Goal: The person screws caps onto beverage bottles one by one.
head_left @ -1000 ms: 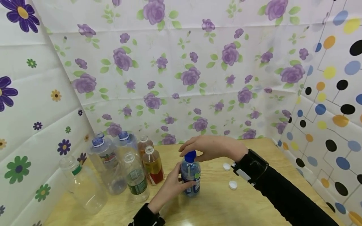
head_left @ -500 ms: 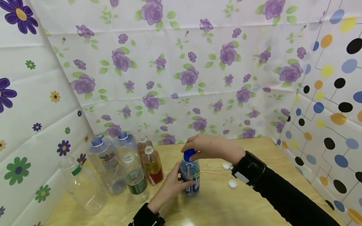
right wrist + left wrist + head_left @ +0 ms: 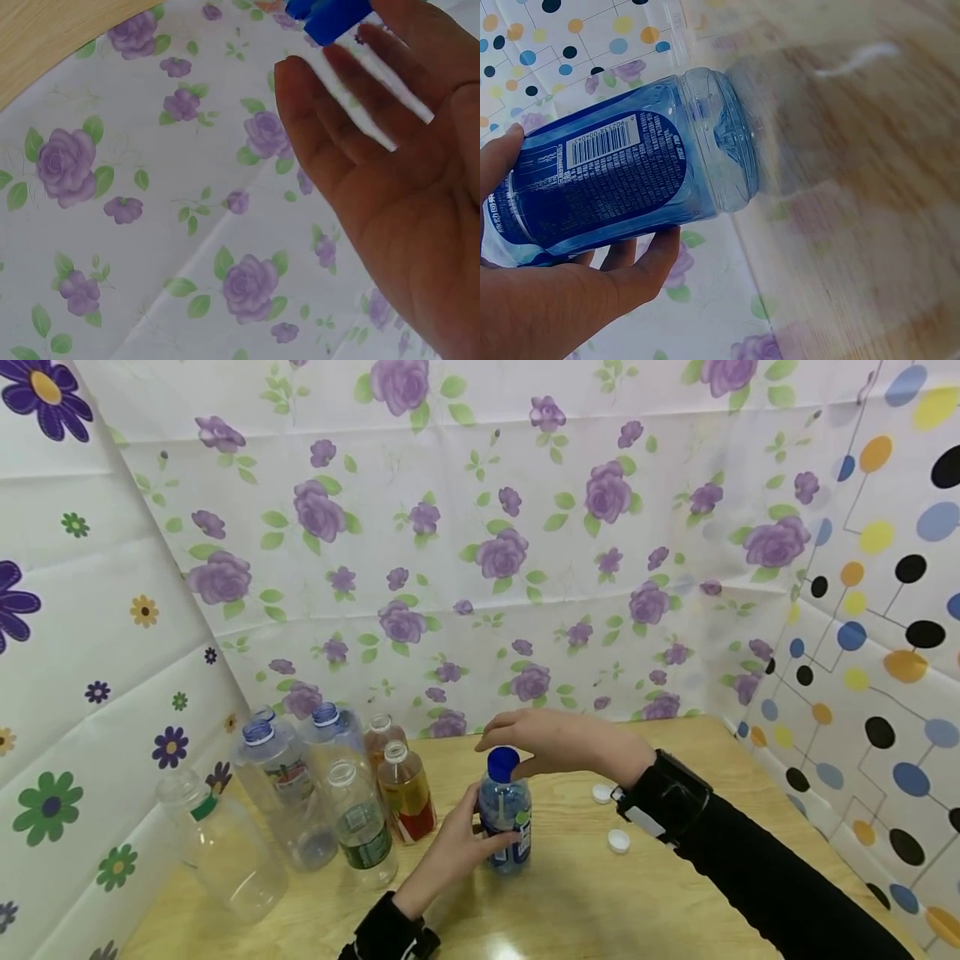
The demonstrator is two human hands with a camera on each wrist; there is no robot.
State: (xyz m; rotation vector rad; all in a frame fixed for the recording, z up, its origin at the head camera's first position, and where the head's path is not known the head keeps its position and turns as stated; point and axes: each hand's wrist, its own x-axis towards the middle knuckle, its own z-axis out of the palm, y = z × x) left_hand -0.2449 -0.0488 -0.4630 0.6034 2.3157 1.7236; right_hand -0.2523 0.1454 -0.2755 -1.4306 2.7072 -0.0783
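A clear plastic bottle point(image 3: 507, 807) with a dark blue label stands upright on the table, a blue cap point(image 3: 502, 763) on its neck. My left hand point(image 3: 459, 850) grips it round the body from the left; the left wrist view shows the barcode side of the label point(image 3: 604, 176), with thumb and fingers at opposite sides. Over the top, my right hand point(image 3: 562, 740) hovers with its fingers loosely extended above the cap and the thumb close to the cap's right side. In the right wrist view, its fingers point(image 3: 319, 112) are spread, clear of the cap point(image 3: 334, 19).
Several uncapped bottles crowd the left: a large clear jug point(image 3: 225, 860), blue-tinted bottles point(image 3: 288, 793), a green-labelled bottle point(image 3: 360, 827) and a red-and-yellow-labelled one point(image 3: 407, 793). Two white caps point(image 3: 618, 841) lie on the table point(image 3: 585, 902) to the right. Patterned sheets point(image 3: 450, 527) stand around it.
My right hand's fingers have loosened and lifted off the blue cap, leaving more of it visible. My left hand keeps holding the bottle in place.
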